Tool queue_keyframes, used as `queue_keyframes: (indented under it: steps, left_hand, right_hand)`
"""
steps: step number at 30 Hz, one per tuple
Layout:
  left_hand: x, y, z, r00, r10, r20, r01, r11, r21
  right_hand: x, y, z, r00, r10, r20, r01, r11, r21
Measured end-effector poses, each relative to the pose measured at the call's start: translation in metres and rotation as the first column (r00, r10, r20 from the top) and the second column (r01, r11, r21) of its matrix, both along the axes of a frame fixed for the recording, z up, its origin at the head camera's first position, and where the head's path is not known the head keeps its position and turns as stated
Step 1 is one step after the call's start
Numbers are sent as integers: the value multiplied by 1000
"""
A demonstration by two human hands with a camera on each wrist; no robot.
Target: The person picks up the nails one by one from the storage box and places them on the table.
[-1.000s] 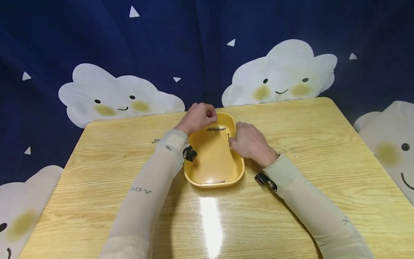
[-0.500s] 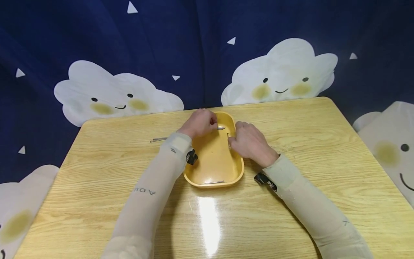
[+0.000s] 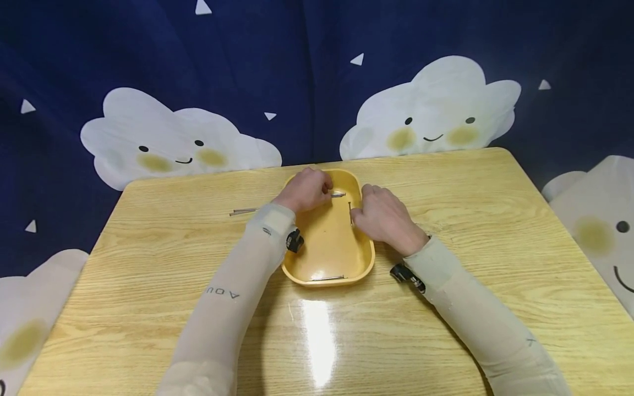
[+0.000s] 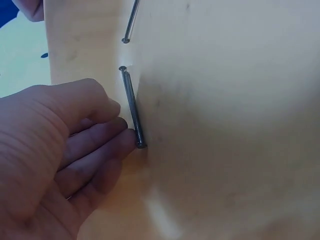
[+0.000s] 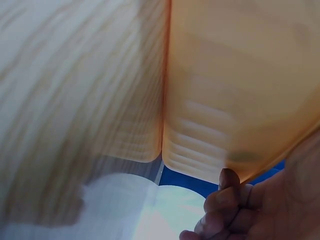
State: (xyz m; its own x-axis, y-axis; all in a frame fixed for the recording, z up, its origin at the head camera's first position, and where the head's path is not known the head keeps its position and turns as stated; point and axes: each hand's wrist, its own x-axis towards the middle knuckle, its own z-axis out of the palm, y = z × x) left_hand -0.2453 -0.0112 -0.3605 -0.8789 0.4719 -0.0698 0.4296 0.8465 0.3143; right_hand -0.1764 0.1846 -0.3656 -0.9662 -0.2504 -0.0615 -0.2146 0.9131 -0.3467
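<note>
My left hand [image 3: 304,191] reaches into the yellow tray [image 3: 327,247], which sits near the far edge of the table [image 3: 163,264], roughly midway between its far corners. The fingers are loosely bent, close to each other, with nothing pinched between them. Their tips are right by a bundle of nails [image 4: 131,107] lying along the tray's far wall; whether they touch the metal I can't tell. From above, my hand covers the bundle's left end. From the left wrist its whole length shows, but the nails lie too tightly together to count.

My right hand [image 3: 383,219] holds the tray's right wall, thumb inside and fingers curled outside; at the right wrist the thumb is hidden behind the wall. One single nail [image 3: 349,207] lies along that right side, partly covered by my thumb from above and cut off by the top of the left wrist view. Another, the near nail [image 3: 329,279], lies along the near wall, its left end lost in glare. Left of the tray, loose nails [image 3: 242,211] on the table poke out past my left sleeve [image 3: 233,297], which hides their other ends.
</note>
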Motion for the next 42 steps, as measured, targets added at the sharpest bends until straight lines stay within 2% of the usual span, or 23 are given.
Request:
queue_keyframes:
  steps: [17, 26, 35, 42]
  left_hand:
    - [2, -3, 1, 999, -44, -13, 44, 998, -42]
    - [4, -1, 5, 999, -35, -17, 34, 997, -67]
    - [5, 2, 1, 998, -46, -32, 42, 992, -117]
    - [7, 1, 3, 998, -16, -57, 8, 990, -140]
  right_hand:
    - [1, -2, 1, 1000, 10, -8, -10, 1000, -3]
    - [0, -2, 1, 1000, 4, -4, -4, 1000, 4]
    - [1, 0, -2, 1000, -3, 4, 3, 1000, -3]
    - [0, -1, 0, 1000, 3, -5, -3, 1000, 7]
